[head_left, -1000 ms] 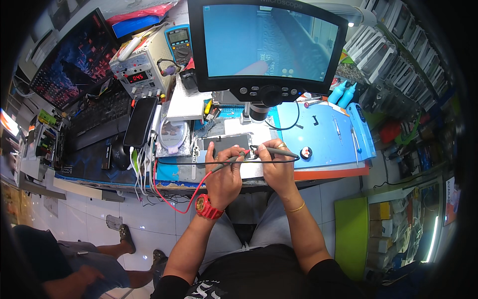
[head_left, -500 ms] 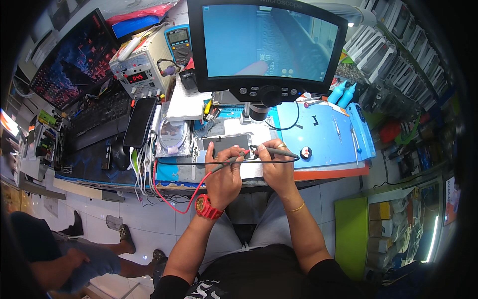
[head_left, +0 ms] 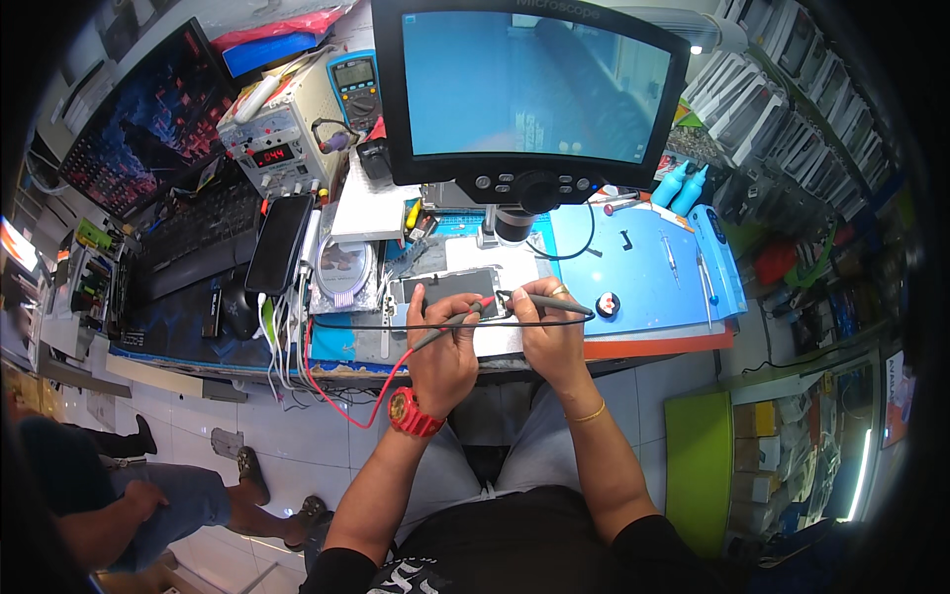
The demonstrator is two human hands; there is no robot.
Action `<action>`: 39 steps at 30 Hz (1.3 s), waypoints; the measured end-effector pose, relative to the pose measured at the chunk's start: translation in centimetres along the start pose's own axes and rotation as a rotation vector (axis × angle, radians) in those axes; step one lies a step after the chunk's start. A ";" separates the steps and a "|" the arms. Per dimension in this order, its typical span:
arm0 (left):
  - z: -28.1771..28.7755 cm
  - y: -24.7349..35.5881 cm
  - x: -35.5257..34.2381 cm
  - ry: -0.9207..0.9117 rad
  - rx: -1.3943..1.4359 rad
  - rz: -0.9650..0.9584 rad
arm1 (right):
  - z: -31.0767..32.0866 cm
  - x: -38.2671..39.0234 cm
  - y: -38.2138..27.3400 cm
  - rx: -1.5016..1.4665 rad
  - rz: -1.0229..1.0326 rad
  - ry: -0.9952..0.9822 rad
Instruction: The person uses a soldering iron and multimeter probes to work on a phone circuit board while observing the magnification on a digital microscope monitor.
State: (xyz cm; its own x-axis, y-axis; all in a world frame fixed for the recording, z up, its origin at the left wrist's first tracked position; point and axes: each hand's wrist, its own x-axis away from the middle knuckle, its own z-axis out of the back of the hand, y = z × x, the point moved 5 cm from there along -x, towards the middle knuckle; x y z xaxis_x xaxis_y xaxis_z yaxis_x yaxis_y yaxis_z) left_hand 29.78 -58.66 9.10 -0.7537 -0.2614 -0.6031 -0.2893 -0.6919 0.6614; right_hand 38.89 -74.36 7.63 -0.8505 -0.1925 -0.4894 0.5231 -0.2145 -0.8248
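Observation:
On the bench in front of me lies an opened phone (head_left: 460, 285), its dark panel and silvery frame facing up. My left hand (head_left: 443, 342) is closed around a red test probe (head_left: 445, 328), its tip at the phone's right end. My right hand (head_left: 549, 332) pinches a black test probe (head_left: 546, 300) whose tip meets the same spot, close to the red one. Whether the tips touch metal is too small to tell. The probes' red and black cables run off to the left. Above stands a microscope screen (head_left: 529, 84) showing a blurred blue picture, its lens (head_left: 514, 224) beyond the phone.
Left stand a power supply (head_left: 272, 148) with red digits, a multimeter (head_left: 356, 84), a black phone (head_left: 280, 243) and a bundle of white cables (head_left: 285, 337). A blue mat (head_left: 643, 267) at right bears small tools and a round container (head_left: 608, 304). Another person (head_left: 148, 495) is at lower left.
The finger-like shape on the microscope screen has dropped mostly out of its picture. The power supply's reading has changed slightly. The other person's arm and legs shifted a little; my hands stay nearly still.

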 end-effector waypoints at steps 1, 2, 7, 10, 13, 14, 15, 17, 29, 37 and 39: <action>0.1 0.0 0.0 0.014 0.010 0.005 | 0.0 0.0 0.0 0.038 0.020 -0.028; 0.1 -0.1 0.0 0.028 0.021 0.008 | 0.1 0.1 0.1 0.076 0.040 -0.055; 0.0 -0.3 0.0 0.060 0.052 0.029 | 0.1 0.2 0.3 0.098 0.069 -0.080; 0.3 0.4 -0.6 0.051 0.032 0.058 | 0.1 0.3 0.6 0.106 0.086 -0.074; 0.7 1.3 -1.3 0.042 -0.051 0.026 | 0.2 0.1 0.0 0.141 0.128 -0.067; 0.6 0.9 -1.4 0.025 0.004 0.091 | 0.3 0.0 -0.6 0.157 0.136 -0.069; 0.4 0.4 -1.4 0.007 0.058 0.156 | 0.3 -0.1 -0.9 0.172 0.144 -0.070; 0.1 -0.1 -1.8 -0.021 0.120 0.199 | 0.4 -0.1 -0.9 0.153 0.147 -0.061; 0.1 -0.1 -2.3 -0.094 0.093 0.132 | 0.5 0.0 -0.9 0.150 0.140 -0.056; 0.2 -0.3 -2.5 -0.099 0.092 0.124 | 0.5 0.0 -1.0 0.147 0.167 -0.051; 0.2 -0.4 -2.5 -0.095 0.110 0.142 | 0.6 -0.1 -1.3 0.156 0.193 -0.055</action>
State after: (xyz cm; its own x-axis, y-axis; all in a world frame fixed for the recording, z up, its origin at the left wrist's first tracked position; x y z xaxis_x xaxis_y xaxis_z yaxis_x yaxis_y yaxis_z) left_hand 31.71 -57.59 10.43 -0.8424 -0.2828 -0.4586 -0.2346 -0.5736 0.7848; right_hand 38.32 -74.61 8.91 -0.7319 -0.2951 -0.6142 0.6814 -0.3126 -0.6618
